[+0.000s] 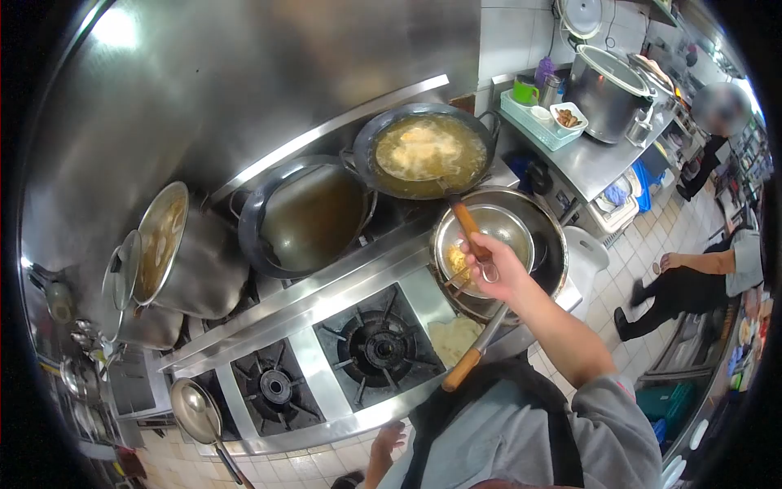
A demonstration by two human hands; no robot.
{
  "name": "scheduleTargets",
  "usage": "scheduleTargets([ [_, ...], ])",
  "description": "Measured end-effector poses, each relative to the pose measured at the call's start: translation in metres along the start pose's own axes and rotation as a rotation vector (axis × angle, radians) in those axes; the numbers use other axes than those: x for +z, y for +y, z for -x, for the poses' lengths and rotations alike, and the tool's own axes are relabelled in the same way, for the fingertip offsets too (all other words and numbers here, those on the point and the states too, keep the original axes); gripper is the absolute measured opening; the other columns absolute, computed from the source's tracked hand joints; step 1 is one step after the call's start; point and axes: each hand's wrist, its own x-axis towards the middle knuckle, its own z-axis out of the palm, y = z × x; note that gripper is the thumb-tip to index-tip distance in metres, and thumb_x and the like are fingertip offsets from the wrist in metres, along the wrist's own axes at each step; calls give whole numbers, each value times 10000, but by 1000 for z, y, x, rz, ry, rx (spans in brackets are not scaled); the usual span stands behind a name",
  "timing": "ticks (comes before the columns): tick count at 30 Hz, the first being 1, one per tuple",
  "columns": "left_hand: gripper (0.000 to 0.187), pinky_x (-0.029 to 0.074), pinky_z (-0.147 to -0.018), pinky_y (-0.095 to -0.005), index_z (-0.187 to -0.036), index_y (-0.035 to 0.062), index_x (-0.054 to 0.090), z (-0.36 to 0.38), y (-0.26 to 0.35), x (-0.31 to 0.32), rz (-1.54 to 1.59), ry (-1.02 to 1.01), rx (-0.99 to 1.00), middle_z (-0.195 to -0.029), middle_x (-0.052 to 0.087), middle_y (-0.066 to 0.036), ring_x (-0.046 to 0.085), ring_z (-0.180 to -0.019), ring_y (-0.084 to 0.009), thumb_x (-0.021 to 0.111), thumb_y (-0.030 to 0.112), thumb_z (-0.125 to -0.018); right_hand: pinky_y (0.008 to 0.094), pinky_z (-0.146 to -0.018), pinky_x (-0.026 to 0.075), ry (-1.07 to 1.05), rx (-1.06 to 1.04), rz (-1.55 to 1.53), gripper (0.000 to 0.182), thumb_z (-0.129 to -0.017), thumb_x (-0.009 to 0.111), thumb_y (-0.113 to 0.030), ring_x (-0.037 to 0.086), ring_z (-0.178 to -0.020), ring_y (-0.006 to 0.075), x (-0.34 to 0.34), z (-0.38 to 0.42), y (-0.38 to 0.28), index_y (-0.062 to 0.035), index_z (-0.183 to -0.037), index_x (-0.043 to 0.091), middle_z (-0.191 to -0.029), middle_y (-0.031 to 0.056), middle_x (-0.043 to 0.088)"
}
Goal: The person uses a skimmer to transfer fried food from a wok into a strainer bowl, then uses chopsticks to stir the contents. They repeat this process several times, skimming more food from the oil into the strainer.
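Note:
My right hand [497, 267] is closed round the wooden handle [466, 222] of a utensil that reaches into the upper wok [366, 155]. Pale food [419, 147] floats in bubbling oil there. Beneath this hand sits a metal strainer bowl [521, 232] with yellow bits [458, 261], inside a larger pot. Another wooden-handled tool [463, 371] leans from the pot's edge. Low at the stove's front edge, my left hand [388, 438] hangs with fingers loosely apart and holds nothing.
A second wok [314, 216] of dark liquid stands left of the first, beside a tall pot [208, 273]. Two burners [383, 348] are in front. At the lower left rests a ladle in a pan [184, 424]. Two people [692, 273] stand at the right.

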Motion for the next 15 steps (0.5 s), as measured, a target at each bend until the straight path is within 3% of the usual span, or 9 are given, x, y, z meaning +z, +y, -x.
scheduleTargets([
  [3, 326, 533, -807, -440, -1251, 137, 580, -4, -10, 2, 223, 35, -95, -1210, 616, -22, 635, -1024, -242, 542, 283, -962, 189, -465, 372, -50, 12, -38, 154, -964, 588, -171, 497, -617, 63, 1, -8, -5, -51, -1059, 588, -831, 1, 579],
  [8, 320, 532, -805, -440, -1249, 139, 581, -3, -2, -3, 186, 40, -104, -1210, 617, -20, 636, -1025, -241, 538, 279, -964, 185, -433, 338, -222, 69, -224, 186, -968, 551, -128, 429, -572, 56, -15, -11, -10, -29, -1123, 517, -803, 5, 532],
  [15, 313, 530, -801, -441, -1246, 140, 582, 0, 2, -2, 173, 44, -113, -1210, 618, -18, 636, -1025, -241, 532, 273, -967, 174, -408, 323, -147, 14, -279, 258, -985, 512, -122, 410, -532, 41, -15, 11, -7, -25, -1224, 495, -804, -9, 515],
])
